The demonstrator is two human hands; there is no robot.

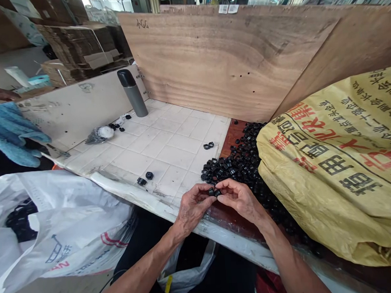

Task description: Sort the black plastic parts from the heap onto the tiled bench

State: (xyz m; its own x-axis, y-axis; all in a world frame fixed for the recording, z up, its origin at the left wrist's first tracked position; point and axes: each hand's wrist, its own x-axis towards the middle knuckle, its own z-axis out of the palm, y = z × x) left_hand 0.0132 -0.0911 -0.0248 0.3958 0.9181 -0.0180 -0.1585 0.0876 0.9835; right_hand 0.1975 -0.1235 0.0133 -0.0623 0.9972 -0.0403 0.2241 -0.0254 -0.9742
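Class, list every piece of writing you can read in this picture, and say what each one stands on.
"小GG": plywood board
"用配合": yellow sack, large print
"龙头企业": yellow sack, smaller print
The yellow sack's other print is partly folded or unclear.
White stickers on the board: too small.
White sack: too creased to read surely.

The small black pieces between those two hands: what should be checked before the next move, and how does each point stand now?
1. Left hand has its fingers on the held black pieces: ok.
2. Right hand has its fingers on them too: ok.
3. Held black pieces are fully joined: cannot tell; fingertips partly cover them.
4. Heap of black pieces lies close by: ok.
5. No strays on the tiled surface: not ok; loose pieces lie scattered there.
6. Flask is away from both hands: ok.
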